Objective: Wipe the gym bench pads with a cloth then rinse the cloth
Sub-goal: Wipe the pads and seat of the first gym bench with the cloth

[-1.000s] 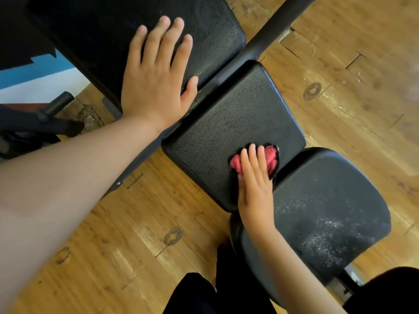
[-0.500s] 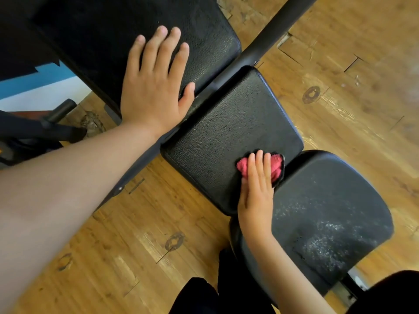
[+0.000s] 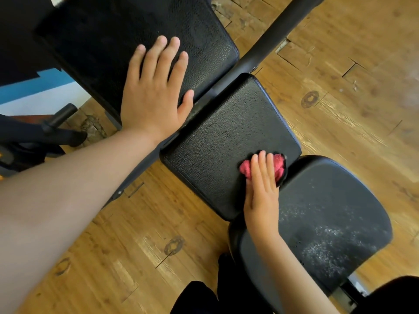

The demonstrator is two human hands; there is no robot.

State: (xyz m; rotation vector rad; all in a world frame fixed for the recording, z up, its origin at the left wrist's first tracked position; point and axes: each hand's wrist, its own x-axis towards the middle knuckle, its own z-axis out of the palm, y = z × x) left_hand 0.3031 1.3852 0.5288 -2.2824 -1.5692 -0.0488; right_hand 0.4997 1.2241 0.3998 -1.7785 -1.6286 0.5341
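A black gym bench has a long back pad (image 3: pixel 102 41) at the upper left and a square seat pad (image 3: pixel 217 141) in the middle. My left hand (image 3: pixel 154 94) lies flat with straight fingers on the back pad's near end. A bunched pink cloth (image 3: pixel 278 165) sits at the seat pad's near right corner. My right hand (image 3: pixel 261 189) presses it down with straight fingers; most of the cloth is hidden beneath them.
A dusty black chair seat (image 3: pixel 328 223) sits right beside the seat pad. The bench's dark frame tube (image 3: pixel 278 30) runs to the upper right. Black equipment handles (image 3: pixel 45 130) stand at the left. Wooden plank floor (image 3: pixel 136 234) lies all around. My dark-clothed knees (image 3: pixel 197 298) show at the bottom.
My right hand has slid the pink cloth slightly toward the seat pad's near right corner. My left hand stays flat on the back pad.
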